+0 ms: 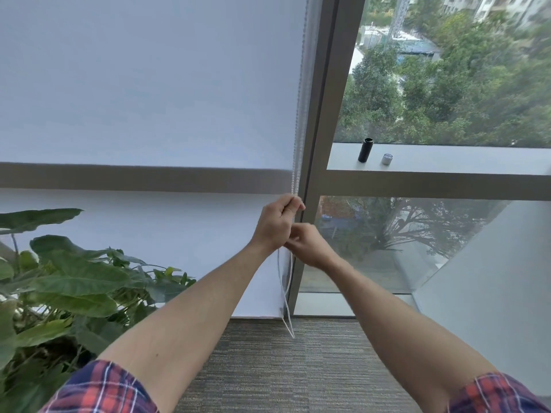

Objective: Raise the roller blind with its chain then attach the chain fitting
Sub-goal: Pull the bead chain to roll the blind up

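1. My left hand (275,225) has its fingers curled shut round the bead chain (299,114) at the blind's right edge; my right hand (310,245) sits just below, touching it, fingers pinched in where the chain passes — I can't see clearly whether they actually hold it.
2. The chain runs up along the right edge of the blind (149,84), beside the window frame (325,114); its loop hangs below my hands to the carpet (268,368). The blind's bottom edge is still down near the floor, so I'd judge the raising is barely begun.
3. Risks: pulling the wrong strand would lower it, not raise it; a slanted tug could jerk the beads or let them slip through my grip.
4. Both forearms reach forward and up, converging at the chain, wrists close together, plaid sleeves (98,391) pushed back.
5. I can't spot the chain fitting.
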Demonstrator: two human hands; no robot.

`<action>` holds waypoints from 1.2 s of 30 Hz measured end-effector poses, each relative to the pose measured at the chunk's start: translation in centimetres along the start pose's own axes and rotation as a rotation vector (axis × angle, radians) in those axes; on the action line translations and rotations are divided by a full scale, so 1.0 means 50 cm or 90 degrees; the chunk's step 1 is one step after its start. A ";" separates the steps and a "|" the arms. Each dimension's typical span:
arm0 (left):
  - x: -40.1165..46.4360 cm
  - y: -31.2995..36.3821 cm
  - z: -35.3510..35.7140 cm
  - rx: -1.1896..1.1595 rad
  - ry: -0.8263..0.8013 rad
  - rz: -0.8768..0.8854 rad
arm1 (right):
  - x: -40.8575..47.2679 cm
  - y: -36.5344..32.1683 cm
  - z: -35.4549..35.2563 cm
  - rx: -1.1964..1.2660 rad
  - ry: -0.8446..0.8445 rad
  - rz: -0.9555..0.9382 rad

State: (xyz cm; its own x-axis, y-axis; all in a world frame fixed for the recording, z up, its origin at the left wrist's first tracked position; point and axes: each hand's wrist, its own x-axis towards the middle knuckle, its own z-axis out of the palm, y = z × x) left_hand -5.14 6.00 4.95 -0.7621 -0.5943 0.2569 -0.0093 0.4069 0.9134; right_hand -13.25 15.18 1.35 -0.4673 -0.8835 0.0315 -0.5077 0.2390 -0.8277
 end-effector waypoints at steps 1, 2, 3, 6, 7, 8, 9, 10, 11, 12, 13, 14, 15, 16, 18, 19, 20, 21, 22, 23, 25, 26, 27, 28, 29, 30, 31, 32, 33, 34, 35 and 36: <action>0.005 0.015 -0.001 0.006 -0.007 0.013 | 0.009 -0.003 -0.019 0.022 -0.009 -0.004; 0.011 0.028 -0.003 0.000 -0.006 0.023 | 0.019 -0.006 -0.040 0.052 0.001 -0.010; 0.016 0.036 -0.004 -0.013 -0.004 0.029 | 0.029 -0.009 -0.063 0.081 0.040 -0.007; 0.014 0.035 -0.011 -0.029 -0.002 0.032 | 0.056 -0.021 -0.123 0.160 0.177 0.026; 0.011 0.032 -0.013 -0.036 -0.005 0.029 | 0.068 -0.031 -0.135 0.174 0.198 0.025; 0.009 0.031 -0.014 -0.044 -0.007 0.024 | 0.084 -0.041 -0.144 0.183 0.210 0.020; 0.007 0.029 -0.015 -0.050 -0.006 0.018 | 0.102 -0.056 -0.150 0.187 0.218 0.019; 0.007 0.028 -0.016 -0.053 0.001 0.014 | 0.120 -0.072 -0.154 0.188 0.217 0.016; 0.007 0.026 -0.017 -0.058 0.008 0.009 | 0.137 -0.088 -0.156 0.186 0.208 0.012; 0.008 0.023 -0.020 -0.061 0.014 0.007 | 0.155 -0.104 -0.156 0.182 0.196 0.002; 0.009 0.021 -0.022 -0.061 0.015 0.006 | 0.169 -0.121 -0.156 0.169 0.187 -0.011; 0.009 0.020 -0.025 -0.056 0.015 0.004 | 0.183 -0.135 -0.154 0.160 0.184 -0.023; 0.009 0.018 -0.029 -0.050 0.016 0.003 | 0.194 -0.148 -0.153 0.161 0.186 -0.031; 0.010 0.016 -0.033 -0.047 0.020 0.002 | 0.203 -0.158 -0.152 0.173 0.183 -0.038; 0.010 0.012 -0.041 -0.046 0.032 0.002 | 0.209 -0.175 -0.151 0.202 0.192 -0.057; 0.010 0.010 -0.045 -0.045 0.039 0.003 | 0.207 -0.181 -0.151 0.213 0.206 -0.071; 0.012 0.008 -0.050 -0.042 0.049 0.003 | 0.203 -0.182 -0.150 0.213 0.226 -0.086; 0.015 0.006 -0.055 -0.036 0.066 0.000 | 0.199 -0.180 -0.149 0.209 0.250 -0.096; 0.018 0.004 -0.059 -0.025 0.088 -0.005 | 0.193 -0.175 -0.147 0.205 0.273 -0.100; 0.023 0.002 -0.061 -0.009 0.114 -0.010 | 0.185 -0.168 -0.142 0.209 0.293 -0.097; 0.036 0.000 -0.063 0.046 0.174 -0.019 | 0.169 -0.152 -0.133 0.224 0.324 -0.094; 0.043 0.000 -0.062 0.075 0.202 -0.030 | 0.161 -0.145 -0.129 0.220 0.335 -0.096; 0.049 0.003 -0.059 0.092 0.225 -0.044 | 0.152 -0.139 -0.125 0.205 0.343 -0.099; 0.055 0.007 -0.056 0.095 0.238 -0.058 | 0.144 -0.133 -0.121 0.188 0.347 -0.101; 0.059 0.014 -0.052 0.087 0.242 -0.069 | 0.135 -0.127 -0.116 0.172 0.351 -0.105; 0.064 0.023 -0.047 0.073 0.242 -0.078 | 0.125 -0.120 -0.110 0.161 0.357 -0.107; 0.068 0.032 -0.041 0.054 0.239 -0.086 | 0.115 -0.113 -0.104 0.160 0.365 -0.108; 0.070 0.042 -0.035 0.033 0.237 -0.087 | 0.106 -0.107 -0.098 0.166 0.373 -0.108; 0.072 0.053 -0.028 0.012 0.236 -0.079 | 0.099 -0.106 -0.093 0.169 0.379 -0.107; 0.074 0.064 -0.021 -0.008 0.234 -0.067 | 0.094 -0.106 -0.089 0.168 0.384 -0.106; 0.077 0.072 -0.014 -0.025 0.230 -0.056 | 0.089 -0.107 -0.086 0.164 0.388 -0.105; 0.080 0.079 -0.008 -0.041 0.223 -0.047 | 0.083 -0.111 -0.083 0.162 0.392 -0.104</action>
State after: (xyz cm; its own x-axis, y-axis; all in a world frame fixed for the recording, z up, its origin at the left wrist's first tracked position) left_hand -7.98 4.97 9.73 -0.4934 -0.8264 0.2713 -0.0064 0.3154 0.9489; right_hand -15.38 11.86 8.39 -0.7637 -0.4920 0.4179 -0.4560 -0.0471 -0.8887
